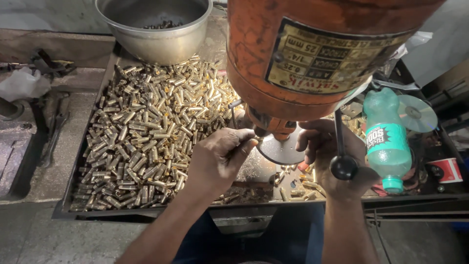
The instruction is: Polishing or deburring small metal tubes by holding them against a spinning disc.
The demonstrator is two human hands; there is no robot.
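A small brass piece (257,140) sits pinched at the fingertips of the left hand (220,156), right under the spindle of the orange drill press (312,54) and just above its round metal table (281,151). The piece is mostly covered by the fingers, so its shape is hard to make out. The right hand (332,156) curls near the table's far edge, behind the black-knobbed feed lever (343,166); whether it grips anything cannot be told, since the lever and the press body hide its fingers.

Judging by the piles, most of the work remains: the dark tray (68,205) on the counter is heaped with brass sleeves (146,137) to the left, while only a few dark pieces lie in the steel bowl (154,29) behind it. A handful of loose sleeves lies below the table.

To the right, a green plastic bottle (388,137) lies tilted beside a shiny disc (415,113) and a red-and-white cup (447,171). The drill bit itself is hidden behind the left hand's fingers.
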